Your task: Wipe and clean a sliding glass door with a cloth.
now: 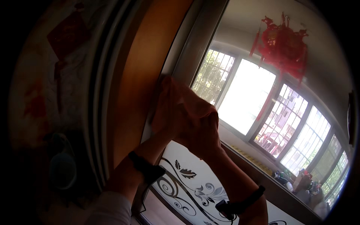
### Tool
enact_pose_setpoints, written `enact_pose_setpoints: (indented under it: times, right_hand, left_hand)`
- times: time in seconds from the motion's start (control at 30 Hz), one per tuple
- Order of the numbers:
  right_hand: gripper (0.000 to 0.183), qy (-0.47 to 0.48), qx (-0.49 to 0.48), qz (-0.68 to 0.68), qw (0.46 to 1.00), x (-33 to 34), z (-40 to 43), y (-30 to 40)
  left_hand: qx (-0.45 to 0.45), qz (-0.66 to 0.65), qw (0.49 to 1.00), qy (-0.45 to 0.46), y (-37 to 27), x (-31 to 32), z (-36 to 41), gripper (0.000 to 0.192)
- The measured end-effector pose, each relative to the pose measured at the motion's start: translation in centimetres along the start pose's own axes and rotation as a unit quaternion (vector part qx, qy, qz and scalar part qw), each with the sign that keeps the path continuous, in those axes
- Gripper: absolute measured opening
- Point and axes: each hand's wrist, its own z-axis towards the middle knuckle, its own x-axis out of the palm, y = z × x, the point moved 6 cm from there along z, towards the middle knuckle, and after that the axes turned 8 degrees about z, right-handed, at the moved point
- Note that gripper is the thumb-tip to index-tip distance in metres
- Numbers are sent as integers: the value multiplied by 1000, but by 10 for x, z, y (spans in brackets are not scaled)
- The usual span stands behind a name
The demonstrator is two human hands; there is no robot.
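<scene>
A pinkish cloth (194,99) is bunched in front of me against the grey metal frame (194,42) of a glass door panel. My left hand (181,119) is on the cloth, its fingers partly hidden by the folds and by shadow. Close beside it, my right hand (204,135) grips the cloth's right end with curled fingers. The two hands overlap, so their exact contact is hard to see. Black bands with small devices are strapped around both forearms. Below the hands, the glass (180,152) carries a frosted pattern of dark scrolls and leaves.
Orange-brown wood trim (140,56) runs along the left of the frame. A red hanging ornament (281,47) and barred windows (247,95) appear in or through the glass. Assorted items (305,182) crowd the sill. At far left, a red diamond-shaped decoration (69,36) hangs in shadow.
</scene>
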Motion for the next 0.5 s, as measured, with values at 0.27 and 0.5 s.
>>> enact_pose_setpoints:
  times: [0.27, 0.5]
  right_hand:
    - [108, -123, -32, -16, 992, -32, 93, -64]
    - [55, -138, -61, -261, 954, -73, 181, -145]
  left_hand:
    - [388, 456, 800, -46, -124, 51, 82, 60]
    - [523, 564, 629, -114, -195, 110, 163, 60]
